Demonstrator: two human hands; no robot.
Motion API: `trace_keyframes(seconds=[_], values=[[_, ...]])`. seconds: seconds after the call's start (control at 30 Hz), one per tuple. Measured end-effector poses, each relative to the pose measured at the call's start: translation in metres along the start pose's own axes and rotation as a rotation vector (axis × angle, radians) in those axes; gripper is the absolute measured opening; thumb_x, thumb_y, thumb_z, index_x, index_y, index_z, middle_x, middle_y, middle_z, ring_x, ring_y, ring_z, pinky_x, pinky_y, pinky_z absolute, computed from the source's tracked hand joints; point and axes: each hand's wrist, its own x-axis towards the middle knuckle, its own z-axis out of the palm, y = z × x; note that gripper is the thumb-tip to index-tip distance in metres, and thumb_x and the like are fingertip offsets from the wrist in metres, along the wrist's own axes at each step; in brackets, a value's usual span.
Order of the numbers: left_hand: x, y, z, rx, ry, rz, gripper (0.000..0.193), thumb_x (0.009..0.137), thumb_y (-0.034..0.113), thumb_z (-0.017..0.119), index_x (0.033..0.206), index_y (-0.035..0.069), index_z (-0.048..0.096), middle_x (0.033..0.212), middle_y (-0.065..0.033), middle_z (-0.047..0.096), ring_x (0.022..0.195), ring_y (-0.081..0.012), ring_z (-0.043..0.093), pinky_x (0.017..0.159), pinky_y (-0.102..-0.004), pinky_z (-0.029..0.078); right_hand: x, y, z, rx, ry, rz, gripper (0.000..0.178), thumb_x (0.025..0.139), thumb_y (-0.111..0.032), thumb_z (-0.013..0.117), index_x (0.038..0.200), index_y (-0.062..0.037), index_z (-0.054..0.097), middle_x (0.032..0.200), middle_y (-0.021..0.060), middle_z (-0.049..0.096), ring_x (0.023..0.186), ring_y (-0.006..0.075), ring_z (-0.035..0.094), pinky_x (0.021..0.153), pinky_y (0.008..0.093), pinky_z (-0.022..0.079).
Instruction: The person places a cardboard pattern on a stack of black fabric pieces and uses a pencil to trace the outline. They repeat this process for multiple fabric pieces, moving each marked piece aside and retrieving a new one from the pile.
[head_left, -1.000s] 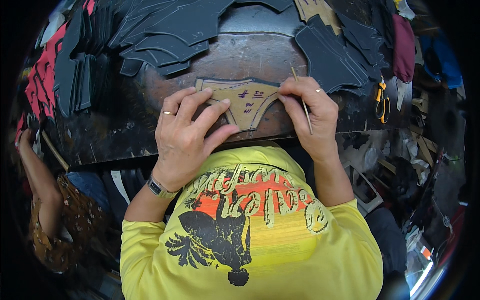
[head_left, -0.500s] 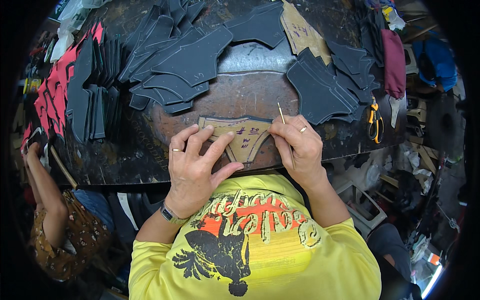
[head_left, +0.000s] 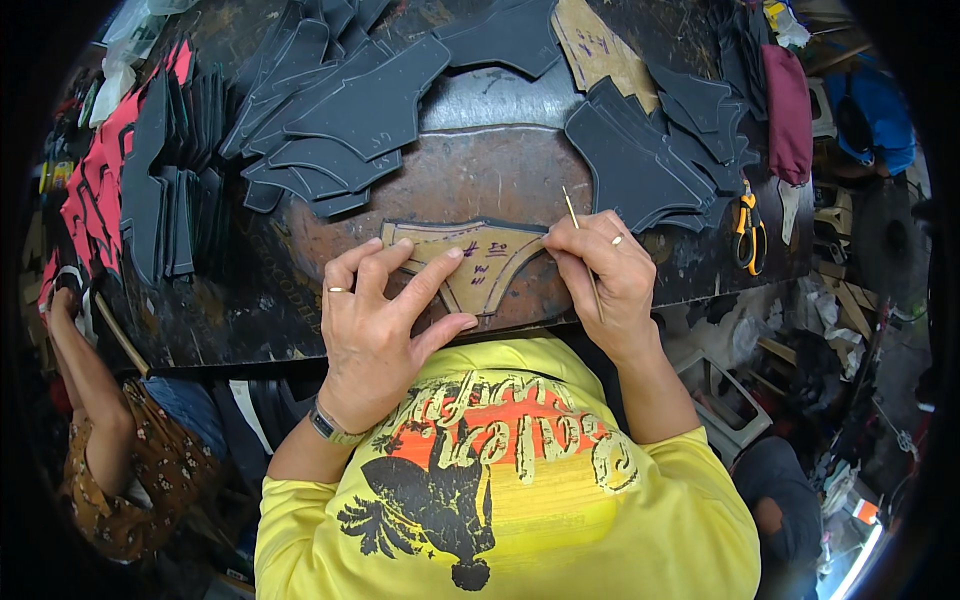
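Observation:
A brown card template (head_left: 480, 265) with pen marks lies on a black sheet piece (head_left: 487, 221), whose edge shows along the template's far side. My left hand (head_left: 368, 325) presses the template's left part, fingers spread and thumb at its near tip. Pinched in my right hand (head_left: 612, 285) is a thin pen-like stick (head_left: 571, 206), its pale pointed end sticking up past the fingers. The fingertips of that hand rest at the template's right corner. Whatever touches the piece beneath them is hidden.
Black cut pieces lie in piles at the far left (head_left: 350, 105) and right (head_left: 640, 150). Stacked pieces (head_left: 175, 175) and pink ones (head_left: 90, 195) stand left. Orange-handled snips (head_left: 748, 235) and a maroon pouch (head_left: 788, 115) lie right. Another person's arm (head_left: 95, 375) shows at lower left.
The whole view has shifted slightly. My right hand and the stick have moved a little rightward against the template. My left hand keeps its hold-down pose on the template.

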Motion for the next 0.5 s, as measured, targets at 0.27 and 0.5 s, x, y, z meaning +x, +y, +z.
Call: trace_keyframes(seconds=[0.27,0.5], values=[[0.0001,-0.0019,0.0004,-0.014,0.011,0.016,0.063,0.069,0.038,0.093,0.128,0.021,0.077,0.124,-0.0101,0.06,0.119,-0.0342,0.054,0.1,-0.0452,0.049,-0.003,-0.0016,0.0038,-0.131,-0.023,-0.084,0.027,0.078,0.012,0.076,0.102,-0.0003,0.074,0.098,0.0122,0.071,0.084,0.029,0.066,0.074,0.0365,0.054],[0.0001,-0.0016,0.0017,-0.042,-0.008,0.01,0.064,0.073,0.04,0.09,0.133,0.026,0.074,0.137,-0.0092,0.059,0.123,-0.0344,0.053,0.103,-0.0456,0.047,-0.005,-0.0054,0.0064,-0.208,-0.046,-0.112,0.027,0.078,0.004,0.071,0.104,-0.0009,0.073,0.102,0.0135,0.067,0.091,0.0322,0.064,0.08,0.0422,0.053]])
